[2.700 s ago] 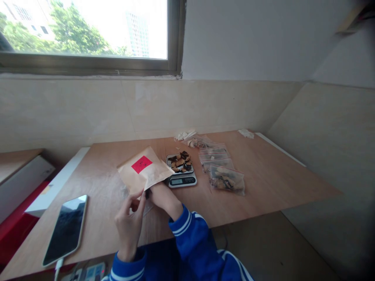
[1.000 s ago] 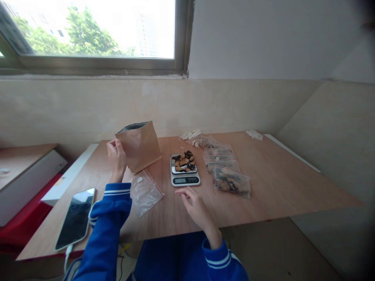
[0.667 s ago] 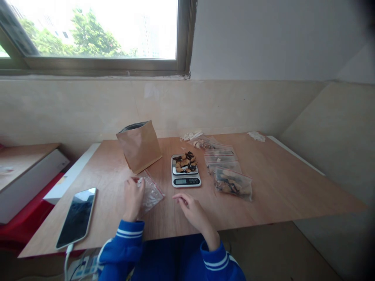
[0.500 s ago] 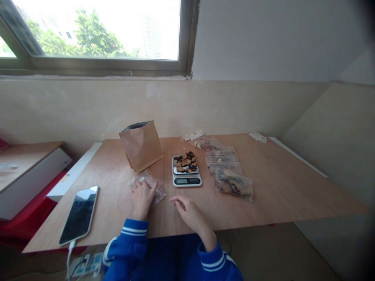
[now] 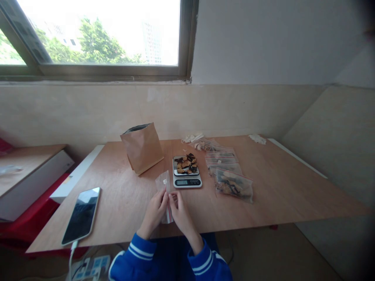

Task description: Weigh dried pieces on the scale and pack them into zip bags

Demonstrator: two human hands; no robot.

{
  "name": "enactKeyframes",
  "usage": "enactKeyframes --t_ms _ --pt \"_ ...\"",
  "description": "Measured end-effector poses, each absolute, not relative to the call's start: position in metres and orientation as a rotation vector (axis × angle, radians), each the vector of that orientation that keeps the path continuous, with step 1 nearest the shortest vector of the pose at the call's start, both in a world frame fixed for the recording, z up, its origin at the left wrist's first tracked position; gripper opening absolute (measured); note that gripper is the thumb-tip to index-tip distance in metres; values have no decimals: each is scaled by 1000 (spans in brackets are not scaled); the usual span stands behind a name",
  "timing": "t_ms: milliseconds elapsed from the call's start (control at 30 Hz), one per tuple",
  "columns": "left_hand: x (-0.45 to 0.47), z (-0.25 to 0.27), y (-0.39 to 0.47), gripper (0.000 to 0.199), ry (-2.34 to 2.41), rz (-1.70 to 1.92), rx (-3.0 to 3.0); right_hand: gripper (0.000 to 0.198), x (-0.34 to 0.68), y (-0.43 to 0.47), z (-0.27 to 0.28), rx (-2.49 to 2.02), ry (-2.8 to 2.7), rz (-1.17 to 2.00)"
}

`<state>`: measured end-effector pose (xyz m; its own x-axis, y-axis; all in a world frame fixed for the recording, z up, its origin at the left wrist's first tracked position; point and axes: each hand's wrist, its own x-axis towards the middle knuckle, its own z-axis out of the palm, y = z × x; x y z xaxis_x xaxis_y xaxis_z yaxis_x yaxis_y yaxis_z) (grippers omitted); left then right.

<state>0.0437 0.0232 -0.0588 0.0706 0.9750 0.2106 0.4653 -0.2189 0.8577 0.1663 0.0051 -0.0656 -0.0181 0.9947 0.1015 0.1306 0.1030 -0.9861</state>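
A clear zip-lock bag (image 5: pixel 163 178) with a red seal line is held upright between my two hands, near the table's front edge. My left hand (image 5: pixel 156 207) pinches its seal side from the left. From the right, my right hand (image 5: pixel 178 208) closes its fingers on the same edge. Just beyond my hands stands a white digital kitchen scale (image 5: pixel 187 182); its display digits are too small to read. Dried brown slices with dark rims (image 5: pixel 186 164) lie heaped on its plate.
A brown kraft paper pouch (image 5: pixel 142 148) stands open behind my left hand. Filled zip-lock bags (image 5: pixel 233 184) lie in a row right of the scale. A phone (image 5: pixel 82 216) with a charging cable lies at the left. White gloves (image 5: pixel 192 138) rest at the back.
My left hand has lifted the clear bag off the table and moved right with it. My right hand has come in to meet it, and both now grip the bag.
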Motion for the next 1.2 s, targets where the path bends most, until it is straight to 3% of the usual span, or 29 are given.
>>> enactKeyframes --t_ms 200,333,467,667,767,1200 --pt "51 -45 20 44 1375 1155 1652 30 172 9 -50 -1220 -1451 1013" --pt "42 -31 25 50 1575 1453 1461 32 198 32 -54 -1327 -1314 857" --pt "39 -16 41 47 1618 1535 1416 33 228 63 -60 -1175 -1527 912" --pt "43 -17 87 44 1675 1526 1361 39 260 112 -67 -1348 -1610 174" --pt "46 -27 108 45 1682 1565 1307 44 265 130 -75 -1440 -1745 12" --pt "50 -63 115 47 1607 1700 1142 21 268 135 -82 -1630 -1903 -58"
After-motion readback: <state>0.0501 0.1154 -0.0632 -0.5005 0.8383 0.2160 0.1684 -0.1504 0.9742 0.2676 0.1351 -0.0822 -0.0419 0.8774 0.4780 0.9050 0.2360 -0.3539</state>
